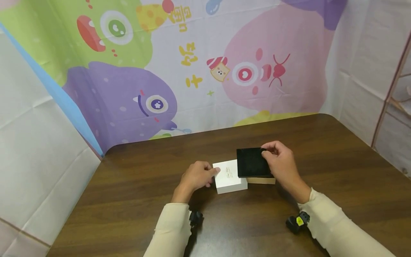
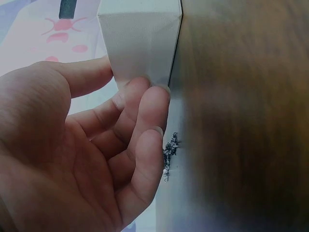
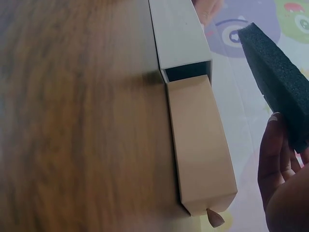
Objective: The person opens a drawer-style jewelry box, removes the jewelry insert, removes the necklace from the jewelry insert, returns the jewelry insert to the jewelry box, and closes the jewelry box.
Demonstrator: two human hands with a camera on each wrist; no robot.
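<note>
A white box sleeve with small print on top lies on the table, and a tan drawer with a small pull tab sticks out of its right end. My left hand grips the sleeve's left end, thumb on top and fingers bent against the side. My right hand pinches a black foam pad by its right edge, raised over the drawer. The drawer's inside is hidden by the pad in the head view. Near my left fingertips, the left wrist view shows a small silvery, dark, glittering thing, its kind unclear.
The brown wooden table reaches back to a hanging cloth with cartoon monsters. Pale cloth hangs at the left, and more at the right. A small black camera sits on each wrist.
</note>
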